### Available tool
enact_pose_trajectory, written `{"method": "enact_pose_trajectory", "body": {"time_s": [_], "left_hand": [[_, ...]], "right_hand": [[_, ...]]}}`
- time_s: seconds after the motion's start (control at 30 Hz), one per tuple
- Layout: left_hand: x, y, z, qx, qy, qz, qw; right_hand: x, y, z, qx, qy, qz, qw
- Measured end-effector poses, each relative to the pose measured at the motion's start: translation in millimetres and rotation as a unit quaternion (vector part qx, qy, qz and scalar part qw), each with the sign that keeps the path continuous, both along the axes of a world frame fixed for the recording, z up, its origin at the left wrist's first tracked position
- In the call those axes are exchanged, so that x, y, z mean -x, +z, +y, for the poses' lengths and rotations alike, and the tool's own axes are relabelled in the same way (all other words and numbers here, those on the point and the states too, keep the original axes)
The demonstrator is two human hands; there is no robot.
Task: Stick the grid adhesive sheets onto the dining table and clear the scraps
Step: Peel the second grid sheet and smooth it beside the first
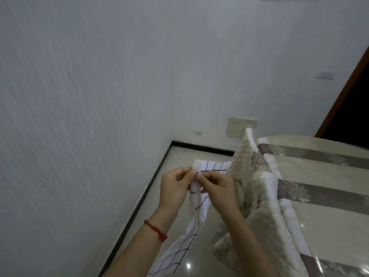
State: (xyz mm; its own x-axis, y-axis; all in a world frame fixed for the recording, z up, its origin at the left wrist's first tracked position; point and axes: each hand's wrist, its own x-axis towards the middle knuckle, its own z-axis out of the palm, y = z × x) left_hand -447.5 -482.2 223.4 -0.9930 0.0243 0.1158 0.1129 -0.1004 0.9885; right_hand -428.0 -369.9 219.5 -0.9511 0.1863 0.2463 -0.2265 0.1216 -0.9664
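Both hands met at about six o'clock in the head view, held up over the floor rather than over the table. The left hand (174,189), with a red string bracelet (156,229) on its wrist, pinched the upper edge of the grid adhesive sheet (197,212) between thumb and curled fingers; the right hand (218,189) pinched the same edge just beside it, fingertips nearly touching the left thumb. A pale corner of the sheet stood up above the left fingers, though whether that was backing peeling away could not be told. The white sheet with its black grid lines hung down from the hands toward seven o'clock, twisted and slack, its lower end running out of view at the bottom. Toward three o'clock lay the dining table (311,176), covered in a glossy cream cloth with grey floral bands, and along its near edge a bunched cream floral fabric (257,188) ran from one o'clock down to five, lying between the hands and the tabletop. A small white scrap (219,229) sat on the shiny tiled floor (179,154) just right of the hanging sheet. The white wall (89,86) filled nine to twelve o'clock, with a socket (198,133) low near the corner, a beige panel (235,126) beside it, and a dark doorway (351,108) at two o'clock.
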Motion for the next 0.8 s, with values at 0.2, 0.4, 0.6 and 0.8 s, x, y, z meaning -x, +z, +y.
{"method": "enact_pose_trajectory", "body": {"time_s": [0.2,0.4,0.6,0.8], "left_hand": [[0,0,-3,-0.019,-0.008,0.01,1.0],[7,-7,-7,-0.021,0.015,0.021,0.999],[36,-16,-28,-0.03,0.064,-0.014,0.997],[87,-27,-56,0.024,0.09,-0.041,0.995]], "right_hand": [[3,0,0,0.059,0.008,-0.018,0.998],[5,-3,4,0.12,0.015,-0.046,0.992],[14,-7,25,0.096,-0.087,-0.056,0.99],[29,-10,66,0.031,-0.21,-0.042,0.976]]}}
